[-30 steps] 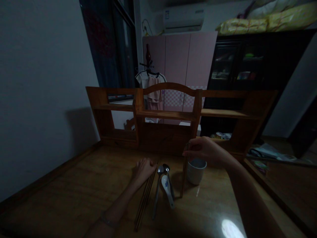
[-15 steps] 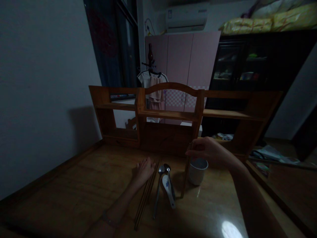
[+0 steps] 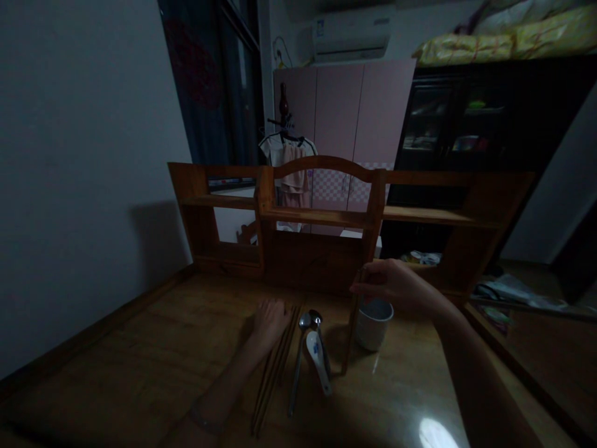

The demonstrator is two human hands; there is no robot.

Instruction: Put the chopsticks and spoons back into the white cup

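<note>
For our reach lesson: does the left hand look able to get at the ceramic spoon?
Probably yes: the left hand rests open close by, and only flat-lying chopsticks and a metal spoon separate it from the ceramic spoon.

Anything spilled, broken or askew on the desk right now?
Nothing spilled or broken. Only oddity: the right hand pinches a chopstick standing on end beside the cup, while the other chopsticks lie flat.

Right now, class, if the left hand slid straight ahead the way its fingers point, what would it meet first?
The left hand lies flat on the table, fingers pointing away. Ahead is bare wood, then probably the lower panel of the wooden shelf. The dim light makes depth uncertain.
</note>
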